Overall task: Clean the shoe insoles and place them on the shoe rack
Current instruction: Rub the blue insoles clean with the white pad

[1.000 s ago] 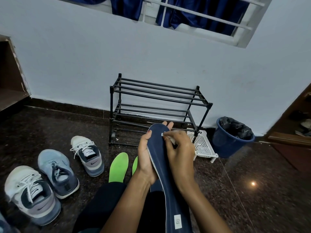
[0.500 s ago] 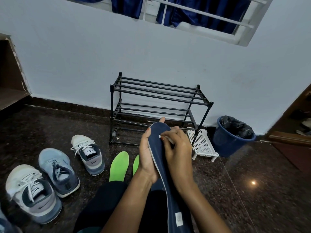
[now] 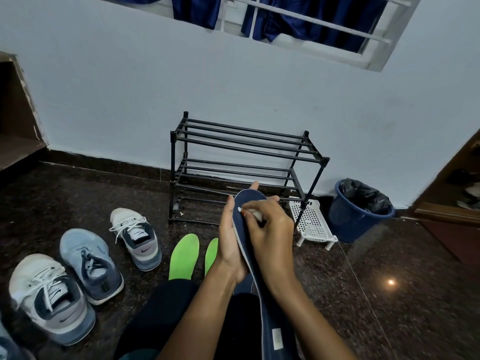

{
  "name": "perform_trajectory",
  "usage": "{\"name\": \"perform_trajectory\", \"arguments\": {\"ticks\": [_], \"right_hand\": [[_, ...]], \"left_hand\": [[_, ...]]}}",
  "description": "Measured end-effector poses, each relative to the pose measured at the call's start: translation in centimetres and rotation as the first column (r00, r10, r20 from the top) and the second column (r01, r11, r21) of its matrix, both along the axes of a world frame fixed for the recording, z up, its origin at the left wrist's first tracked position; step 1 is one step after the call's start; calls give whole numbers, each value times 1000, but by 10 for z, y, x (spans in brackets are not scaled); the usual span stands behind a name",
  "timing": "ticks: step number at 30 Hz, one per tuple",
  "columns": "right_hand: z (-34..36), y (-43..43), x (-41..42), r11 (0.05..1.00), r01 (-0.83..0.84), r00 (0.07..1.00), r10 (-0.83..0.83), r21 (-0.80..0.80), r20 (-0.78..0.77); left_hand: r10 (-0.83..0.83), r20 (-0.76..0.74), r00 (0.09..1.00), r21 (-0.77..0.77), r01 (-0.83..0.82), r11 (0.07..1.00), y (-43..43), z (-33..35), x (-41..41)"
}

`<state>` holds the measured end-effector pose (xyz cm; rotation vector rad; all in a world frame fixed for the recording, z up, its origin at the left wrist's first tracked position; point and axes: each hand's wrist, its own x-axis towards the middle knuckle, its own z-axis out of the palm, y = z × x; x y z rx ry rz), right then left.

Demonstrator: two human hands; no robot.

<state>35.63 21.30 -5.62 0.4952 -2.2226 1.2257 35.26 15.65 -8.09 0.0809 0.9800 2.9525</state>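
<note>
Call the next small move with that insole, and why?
Probably draw the brush down the navy insole toward the heel. The right hand has its white tip at the toe end, the left hand braces the insole from behind, and the length below the right hand is not yet covered. The rack is bare; two green insoles wait on the floor.

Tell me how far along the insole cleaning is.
Done: nothing is stored yet; the shoe rack has bare shelves. In hand: the left hand supports the navy insole while the right hand works a small white tool, which I cannot identify, against its toe end. Left: the two green insoles lie on the floor, then all go onto the rack.
</note>
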Motion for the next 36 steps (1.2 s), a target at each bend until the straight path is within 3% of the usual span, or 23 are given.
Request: {"name": "perform_trajectory", "arguments": {"ticks": [7,15,23,30,36], "right_hand": [[-1,-2,9,994,-105,994,105,12,35],[6,3,-1,999,-53,998,53,1,38],[-2,3,11,992,-126,989,128,-28,75],[2,12,-2,998,-60,997,60,-12,47],[-5,9,15,989,-149,984,150,-20,98]], "left_hand": [[1,-12,1000,78,0,997,-1,-1,-1],[-29,13,1000,62,28,998,5,3,3],[1,-13,1000,22,0,1000,-1,2,2],[-44,-33,998,-27,43,999,0,5,5],[7,-23,1000,23,-6,1000,-4,0,3]]}}
